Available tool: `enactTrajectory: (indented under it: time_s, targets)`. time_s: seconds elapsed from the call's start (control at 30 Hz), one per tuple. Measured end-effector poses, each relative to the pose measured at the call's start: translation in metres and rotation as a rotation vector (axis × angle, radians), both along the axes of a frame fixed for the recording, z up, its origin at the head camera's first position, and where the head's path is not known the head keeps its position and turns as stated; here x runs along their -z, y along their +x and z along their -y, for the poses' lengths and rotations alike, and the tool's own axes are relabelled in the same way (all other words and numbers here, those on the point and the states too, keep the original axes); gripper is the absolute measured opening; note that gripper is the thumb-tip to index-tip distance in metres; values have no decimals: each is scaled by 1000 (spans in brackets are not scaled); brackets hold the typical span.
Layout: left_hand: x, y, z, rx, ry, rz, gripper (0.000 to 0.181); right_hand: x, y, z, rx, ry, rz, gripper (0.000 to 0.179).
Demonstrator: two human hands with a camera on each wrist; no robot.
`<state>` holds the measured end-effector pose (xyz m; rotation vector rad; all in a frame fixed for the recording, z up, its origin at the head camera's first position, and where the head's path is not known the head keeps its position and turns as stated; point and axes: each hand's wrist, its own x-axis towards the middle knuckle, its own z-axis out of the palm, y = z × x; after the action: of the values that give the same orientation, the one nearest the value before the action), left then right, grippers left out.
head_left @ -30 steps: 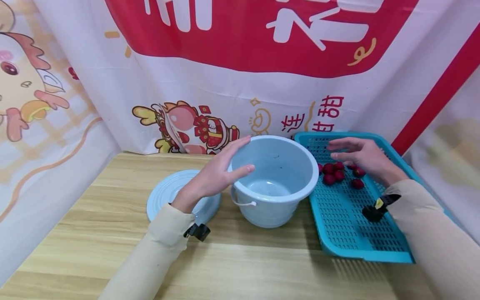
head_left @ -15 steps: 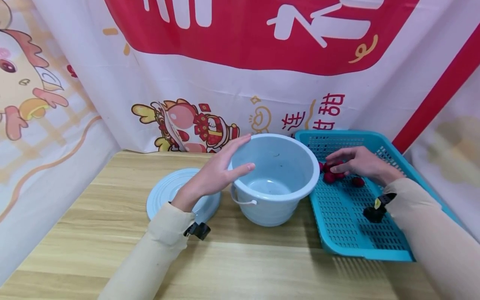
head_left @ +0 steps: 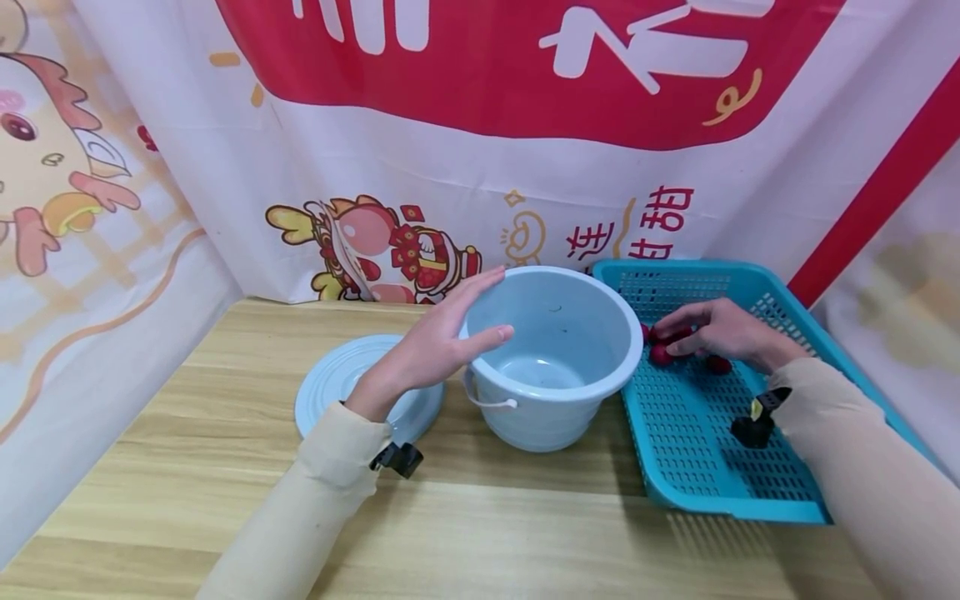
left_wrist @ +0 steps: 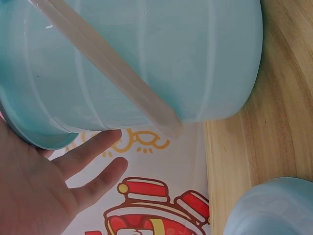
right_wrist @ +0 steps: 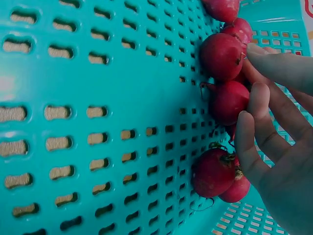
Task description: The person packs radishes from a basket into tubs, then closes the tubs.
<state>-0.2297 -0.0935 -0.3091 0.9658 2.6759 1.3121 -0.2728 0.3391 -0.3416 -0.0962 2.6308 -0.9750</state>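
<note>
A light blue bucket (head_left: 551, 417) stands upright on the wooden table, nothing but small dark marks visible inside. My left hand (head_left: 431, 346) rests at its left rim, thumb over the rim and fingers extended along the outside; the left wrist view shows that hand (left_wrist: 44, 186) with spread fingers. To the right, several red radishes (head_left: 660, 354) lie in a teal basket (head_left: 682, 450). My right hand (head_left: 723, 333) is down among them. In the right wrist view, its fingertips touch or nearly touch a radish (right_wrist: 229, 103); no radish is lifted. The hand partly hides some radishes.
A round light blue lid (head_left: 330, 387) lies left of the bucket, partly under my left forearm. The bucket's pale handle (head_left: 491, 404) hangs down its near left side. A printed cloth (head_left: 420, 183) hangs behind the table.
My right hand has lowered from above the basket onto the radishes, its fingers closing in around them. The left hand has stayed at the bucket's rim.
</note>
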Motion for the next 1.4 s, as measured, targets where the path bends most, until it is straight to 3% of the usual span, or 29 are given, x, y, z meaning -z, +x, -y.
enactTrajectory:
  time_s: [0.47,1.4]
  targets:
    - [-1,-1,0,1,2,-7,79,-5,-2,3,-59,115,-16,47]
    - [1,0,-1,-9,4,12,79,-4,-1,9,-117,245,-44,41]
